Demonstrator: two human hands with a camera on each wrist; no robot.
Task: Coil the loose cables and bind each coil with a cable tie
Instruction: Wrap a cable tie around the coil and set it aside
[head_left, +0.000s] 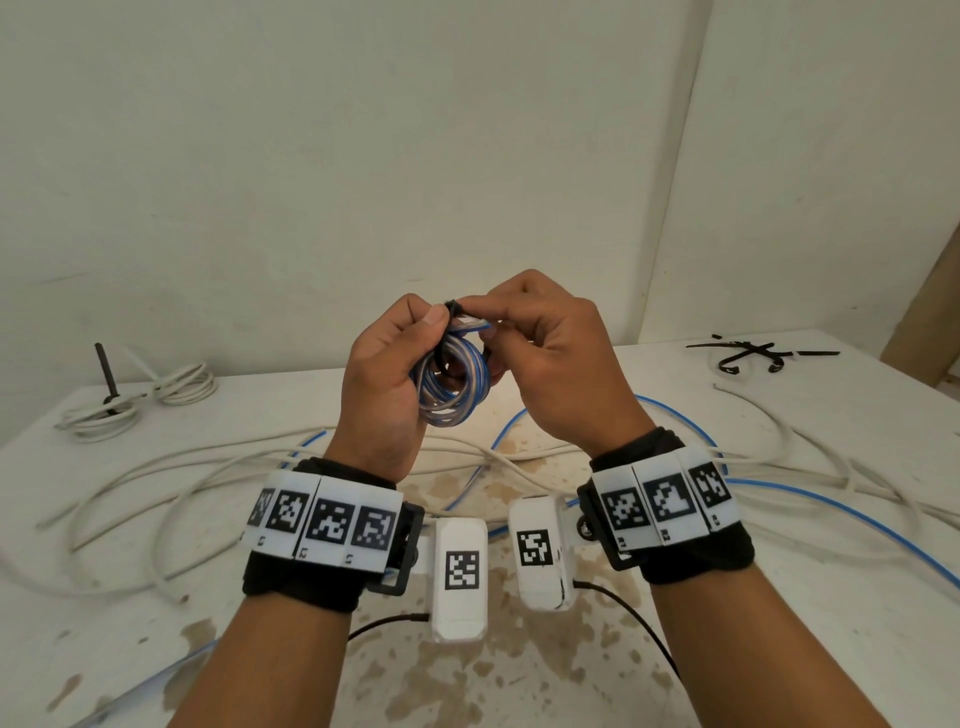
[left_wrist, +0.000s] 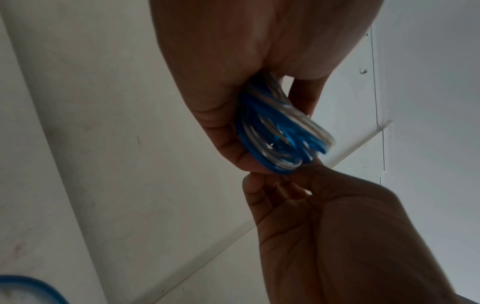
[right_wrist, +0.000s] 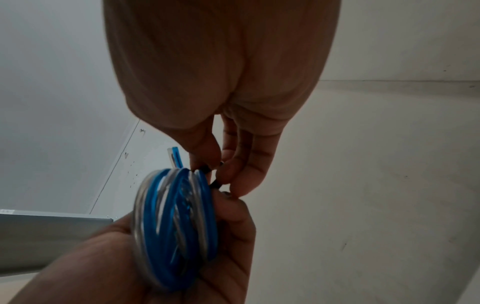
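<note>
A small coil of blue and clear cable (head_left: 453, 384) is held up above the table. My left hand (head_left: 395, 358) grips the coil (left_wrist: 272, 131) in curled fingers, thumb on its top. A black cable tie (head_left: 453, 307) wraps the coil's top. My right hand (head_left: 530, 343) pinches that tie (right_wrist: 211, 174) between thumb and fingertips, right beside the coil (right_wrist: 176, 226). A cut cable end (right_wrist: 174, 156) sticks up behind the coil.
Loose white cables (head_left: 218, 467) and blue cables (head_left: 831, 514) sprawl across the stained white table (head_left: 519, 675). A bound white coil (head_left: 140, 400) lies far left with a black tie end upright. Spare black ties (head_left: 753, 353) lie far right. Walls stand close behind.
</note>
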